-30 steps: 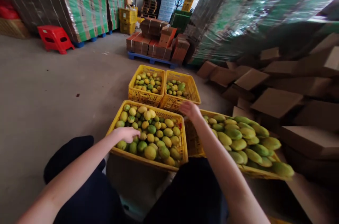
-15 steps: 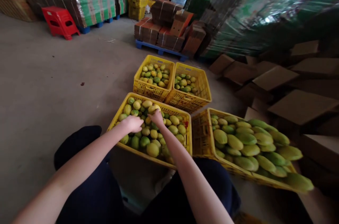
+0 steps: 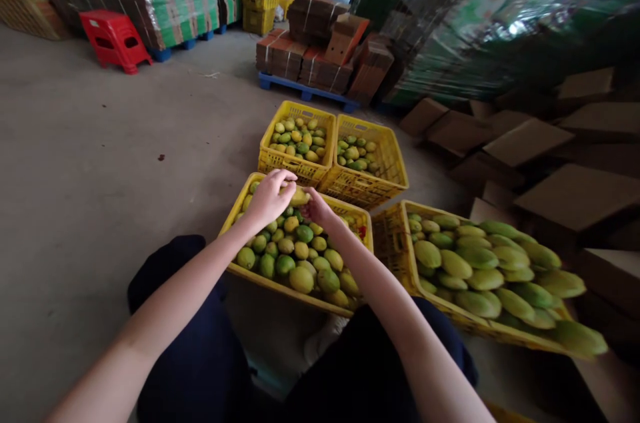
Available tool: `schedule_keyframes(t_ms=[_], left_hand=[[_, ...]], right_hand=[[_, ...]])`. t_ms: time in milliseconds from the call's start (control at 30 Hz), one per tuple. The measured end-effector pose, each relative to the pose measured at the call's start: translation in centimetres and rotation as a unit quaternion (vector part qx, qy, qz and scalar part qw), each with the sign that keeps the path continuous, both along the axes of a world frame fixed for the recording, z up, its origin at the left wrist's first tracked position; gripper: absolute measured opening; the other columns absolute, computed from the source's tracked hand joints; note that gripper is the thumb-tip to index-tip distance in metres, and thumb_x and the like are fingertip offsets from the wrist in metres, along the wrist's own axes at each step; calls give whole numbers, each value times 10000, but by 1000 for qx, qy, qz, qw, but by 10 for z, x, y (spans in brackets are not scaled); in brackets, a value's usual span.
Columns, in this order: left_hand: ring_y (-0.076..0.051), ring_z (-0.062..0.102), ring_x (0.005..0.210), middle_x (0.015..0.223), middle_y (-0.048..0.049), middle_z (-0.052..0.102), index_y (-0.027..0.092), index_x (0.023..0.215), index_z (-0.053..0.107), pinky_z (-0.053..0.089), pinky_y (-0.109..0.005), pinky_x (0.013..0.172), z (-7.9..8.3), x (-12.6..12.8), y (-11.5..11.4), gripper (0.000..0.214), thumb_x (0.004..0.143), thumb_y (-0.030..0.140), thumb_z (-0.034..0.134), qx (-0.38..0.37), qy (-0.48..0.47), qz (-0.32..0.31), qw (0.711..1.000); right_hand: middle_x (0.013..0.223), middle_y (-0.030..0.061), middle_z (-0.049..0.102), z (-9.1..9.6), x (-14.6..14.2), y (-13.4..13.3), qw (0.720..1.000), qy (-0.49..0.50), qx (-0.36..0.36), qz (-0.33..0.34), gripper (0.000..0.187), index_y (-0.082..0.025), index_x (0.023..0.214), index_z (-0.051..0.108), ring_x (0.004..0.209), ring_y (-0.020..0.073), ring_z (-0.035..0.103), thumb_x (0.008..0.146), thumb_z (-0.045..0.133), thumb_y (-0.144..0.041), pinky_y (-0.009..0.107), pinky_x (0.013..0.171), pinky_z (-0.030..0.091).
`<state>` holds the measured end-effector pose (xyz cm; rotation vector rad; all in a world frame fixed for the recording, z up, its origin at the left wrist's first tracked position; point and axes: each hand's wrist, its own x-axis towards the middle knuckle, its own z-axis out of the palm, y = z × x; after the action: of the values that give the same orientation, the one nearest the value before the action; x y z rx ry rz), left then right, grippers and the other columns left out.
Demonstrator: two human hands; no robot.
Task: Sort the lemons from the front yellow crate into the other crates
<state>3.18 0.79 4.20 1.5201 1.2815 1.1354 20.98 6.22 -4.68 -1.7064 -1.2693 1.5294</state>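
Observation:
I sit over a yellow crate (image 3: 280, 284) filled with small green and yellow mangoes. My left hand (image 3: 267, 199) is curled around a yellow mango (image 3: 299, 197) above the far end of that crate. My right hand (image 3: 316, 209) is closed on the same mango from the other side, fingers pinched at its tip. Both hands hover just above the pile.
A yellow crate (image 3: 395, 249) of large green mangoes stands to the right. Two more yellow crates (image 3: 295, 169) (image 3: 370, 189) with small mangoes stand beyond. Cardboard boxes (image 3: 525, 143) lie at right, a pallet of boxes (image 3: 320, 56) and a red stool (image 3: 114, 38) farther off on concrete floor.
My right hand came back from the far right crate to the near crate. Both hands then rose and closed on one yellow mango at the crate's far end.

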Motion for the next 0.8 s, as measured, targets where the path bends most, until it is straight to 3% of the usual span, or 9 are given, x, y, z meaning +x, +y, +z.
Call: schedule_keyframes(t_ms=[67,133,233,367,433,500,567,667,800], left_hand=[[-216,652,1035,1072,-69,700,194,867,672,504,-302,935,1,2,-1,103,886,232,579,-71,-101,38,992],[-198,651,1037,1021,-56,710,194,858,654,521,-271,871,2,7,-4,153,905,253,521,-149,-227,59,961],[-170,664,914,882,-45,698,189,896,629,548,-247,763,2,15,-13,193,915,233,442,-267,-393,88,876],[-180,663,782,786,-58,666,178,962,597,596,-290,702,0,24,-24,243,956,257,367,-386,-516,132,753],[-199,689,836,838,-79,691,177,1026,597,620,-320,727,1,23,-26,273,961,277,352,-383,-554,135,727],[-209,708,887,883,-79,710,187,1095,597,636,-336,745,2,18,-23,279,940,268,380,-358,-577,136,722],[-199,715,875,878,-69,711,185,1150,594,641,-320,739,6,9,-18,301,927,258,405,-336,-600,145,712],[-192,721,830,845,-83,703,131,1219,593,642,-280,705,11,-5,-7,372,925,267,411,-323,-640,166,678],[-209,731,850,863,-138,703,41,1300,572,622,-221,616,15,-15,8,504,933,322,372,-332,-663,160,651]], right_hand=[[413,-18,375,25,-4,-9,998,44,-32,25,705,-207,571,553,397,123,337,968,236,-696,240,391,306],[388,-19,350,51,-9,-20,991,109,-71,39,757,-205,545,548,383,115,316,952,218,-751,230,370,265],[363,-14,393,82,-19,-37,991,104,-64,56,741,-203,503,540,348,92,291,899,371,-806,216,342,190],[312,-26,386,93,-26,-50,995,22,84,39,677,-200,429,509,324,69,299,859,581,-718,209,345,217],[313,-25,398,87,-20,-47,989,17,143,11,653,-199,444,519,320,73,330,909,535,-656,211,364,274],[358,-22,454,73,-7,-38,986,-17,164,-31,602,-199,511,548,332,82,372,966,437,-577,209,388,323],[426,-25,515,54,10,-29,977,-123,157,-71,500,-206,582,564,375,93,433,983,411,-462,209,433,383],[487,-13,569,18,30,-21,971,-210,106,-46,269,-211,600,578,490,141,565,866,594,-248,244,541,479],[665,48,666,-27,40,-14,954,-292,70,-8,202,-226,631,580,916,273,718,735,701,-103,347,832,559]])
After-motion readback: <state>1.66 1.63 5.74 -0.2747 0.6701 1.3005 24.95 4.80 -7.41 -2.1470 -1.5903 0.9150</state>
